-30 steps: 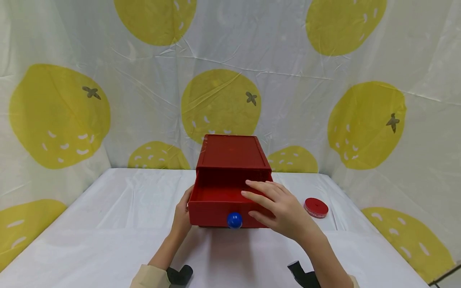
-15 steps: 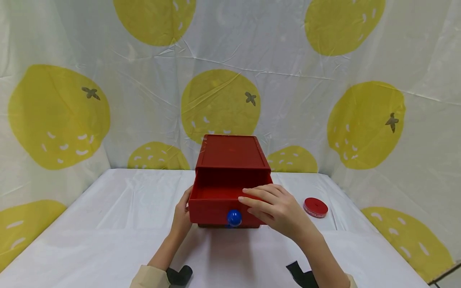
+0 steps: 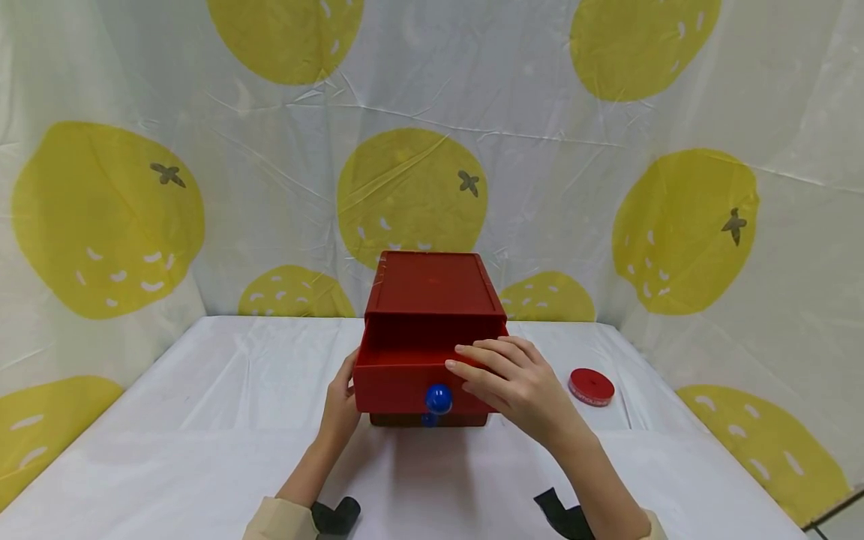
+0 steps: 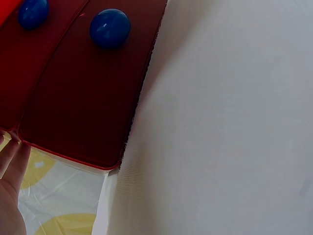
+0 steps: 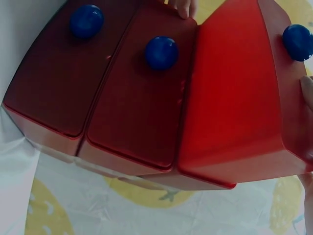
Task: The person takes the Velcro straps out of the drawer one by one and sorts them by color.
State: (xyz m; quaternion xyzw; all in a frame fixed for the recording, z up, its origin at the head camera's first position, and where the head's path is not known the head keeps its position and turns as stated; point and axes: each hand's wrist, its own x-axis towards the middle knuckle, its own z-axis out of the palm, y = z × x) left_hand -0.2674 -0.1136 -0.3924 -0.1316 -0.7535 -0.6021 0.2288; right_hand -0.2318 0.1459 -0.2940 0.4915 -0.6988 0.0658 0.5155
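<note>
A red drawer unit (image 3: pixel 432 285) with blue knobs stands on the white-covered table. Its top drawer (image 3: pixel 398 386) is pulled part way out, and the bare red inside shows. The two drawers below it (image 5: pixel 132 93) are closed. My left hand (image 3: pixel 340 405) rests along the unit's left side, its fingers fairly straight in the left wrist view. My right hand (image 3: pixel 526 382) touches the right part of the top drawer's front, right of the blue knob (image 3: pixel 439 399). Its fingers extend over the front rim, with the thumb low on the front face, partly hidden.
A flat red roll of ribbon (image 3: pixel 591 387) lies on the table to the right of the unit. Behind hangs a white curtain (image 3: pixel 290 172) printed with yellow fruit. Black straps (image 3: pixel 335 516) hang near both wrists.
The top drawer has slid a little back into the unit, and a lower blue knob has come into view. My right hand has moved along with it; my left hand has stayed.
</note>
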